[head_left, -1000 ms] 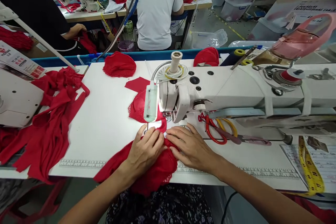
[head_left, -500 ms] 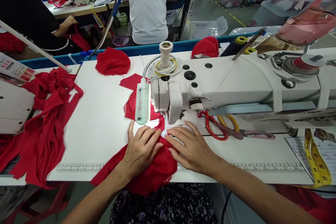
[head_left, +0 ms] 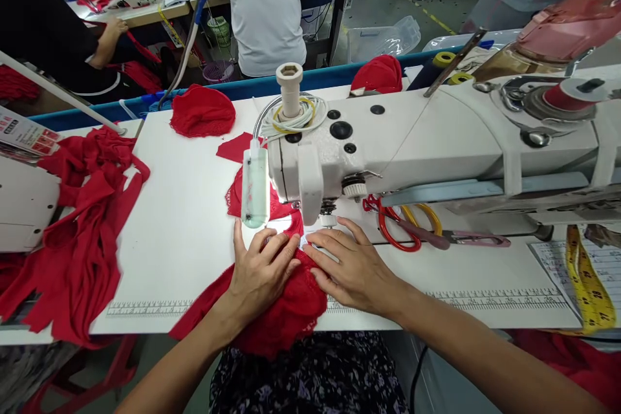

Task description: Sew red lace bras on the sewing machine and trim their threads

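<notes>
Your left hand (head_left: pixel 259 272), right hand (head_left: pixel 352 268): 2 flat palms, fingers extended, nothing clasped, pressing 1 red lace piece (head_left: pixel 295 307) at 1 sewing machine (head_left: pixel 412 136). 2 scissors (head_left: pixel 427 240) near right hand.

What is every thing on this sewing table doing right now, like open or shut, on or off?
left hand: open, flat on the red lace fabric
right hand: open, fingers spread on the fabric's edge
red lace fabric: bunched, hanging off the table front
lamp: seems lit
scissors: shut, lying flat
tape measure: unrolled, draped over the table edge
red strips: heaped loosely
</notes>
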The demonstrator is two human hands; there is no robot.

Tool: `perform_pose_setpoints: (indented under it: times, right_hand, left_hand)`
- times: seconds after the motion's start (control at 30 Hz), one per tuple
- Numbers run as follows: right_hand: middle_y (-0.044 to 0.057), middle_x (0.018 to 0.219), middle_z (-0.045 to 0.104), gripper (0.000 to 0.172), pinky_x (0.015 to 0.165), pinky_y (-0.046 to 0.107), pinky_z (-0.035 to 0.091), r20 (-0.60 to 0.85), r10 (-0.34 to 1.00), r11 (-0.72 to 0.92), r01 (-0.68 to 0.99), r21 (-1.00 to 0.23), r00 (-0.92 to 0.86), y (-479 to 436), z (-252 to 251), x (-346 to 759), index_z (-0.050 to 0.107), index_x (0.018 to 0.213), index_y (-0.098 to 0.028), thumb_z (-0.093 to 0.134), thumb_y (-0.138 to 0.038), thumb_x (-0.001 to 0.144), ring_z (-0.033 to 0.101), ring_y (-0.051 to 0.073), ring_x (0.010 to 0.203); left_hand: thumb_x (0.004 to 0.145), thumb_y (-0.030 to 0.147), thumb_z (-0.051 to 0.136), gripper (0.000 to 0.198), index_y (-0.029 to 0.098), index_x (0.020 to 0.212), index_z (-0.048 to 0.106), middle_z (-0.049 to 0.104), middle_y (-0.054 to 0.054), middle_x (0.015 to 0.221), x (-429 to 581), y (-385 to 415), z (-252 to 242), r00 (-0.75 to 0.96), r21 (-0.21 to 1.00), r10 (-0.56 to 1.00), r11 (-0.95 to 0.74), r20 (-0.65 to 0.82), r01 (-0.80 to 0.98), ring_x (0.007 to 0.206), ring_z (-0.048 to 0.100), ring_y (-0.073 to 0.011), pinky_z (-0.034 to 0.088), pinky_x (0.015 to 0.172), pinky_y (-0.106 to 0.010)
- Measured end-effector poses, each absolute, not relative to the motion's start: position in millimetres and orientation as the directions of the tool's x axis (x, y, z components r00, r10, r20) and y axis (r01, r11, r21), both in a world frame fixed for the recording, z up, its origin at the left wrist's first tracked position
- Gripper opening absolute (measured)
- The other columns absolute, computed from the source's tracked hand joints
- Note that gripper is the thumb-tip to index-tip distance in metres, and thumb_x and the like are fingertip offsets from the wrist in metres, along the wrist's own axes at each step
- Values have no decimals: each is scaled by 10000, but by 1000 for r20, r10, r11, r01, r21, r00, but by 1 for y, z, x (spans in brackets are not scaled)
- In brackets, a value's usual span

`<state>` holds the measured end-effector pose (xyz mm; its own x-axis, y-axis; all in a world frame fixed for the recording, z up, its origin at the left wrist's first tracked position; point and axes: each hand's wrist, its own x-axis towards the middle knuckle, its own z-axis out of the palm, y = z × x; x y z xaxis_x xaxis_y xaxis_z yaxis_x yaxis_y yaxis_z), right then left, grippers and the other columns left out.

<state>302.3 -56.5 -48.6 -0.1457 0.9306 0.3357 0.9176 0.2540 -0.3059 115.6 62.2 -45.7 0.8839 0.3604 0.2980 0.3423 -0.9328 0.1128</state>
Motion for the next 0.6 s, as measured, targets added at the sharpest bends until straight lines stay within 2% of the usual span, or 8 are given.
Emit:
perform_pose_setpoints:
  times: [0.23,0.33,0.5,0.6]
  right_hand:
    - [74,1144,688,306,1103,495,305,346,934,227,892,-390,-86,-49,-43,309,611,1239,-201,501,-228,955,598,215,1058]
    - [78,1091,688,321,1078,507,314,314,944,209,916,-342,-98,-42,-43,310,611,1263,-205,489,-229,967,591,225,1001]
    - [87,1048,692,311,1081,519,293,310,942,209,950,-232,-131,-39,-46,307,631,1230,-174,497,-293,976,577,234,925]
    - [85,1021,698,313,1085,508,289,321,937,211,956,-202,-139,-39,-47,307,633,1222,-169,511,-313,972,582,235,916]
  left_hand:
    - [976,309,562,294,199,1240,631,732,-42,1087,119,61,-39,908,-8,300,-949,294,316,1130,593,-268,25,1164,-685]
    - [981,319,552,298,193,1239,632,735,-41,1083,120,61,-40,906,-15,305,-946,292,323,1147,592,-273,10,1165,-685]
    - [987,399,510,384,162,1273,607,600,-100,1383,116,57,-43,911,36,329,-943,247,330,1252,535,-326,-97,1135,-723]
    - [989,427,488,433,150,1307,590,570,-104,1417,113,50,-44,902,41,372,-927,219,373,1268,518,-354,-139,1116,-731]
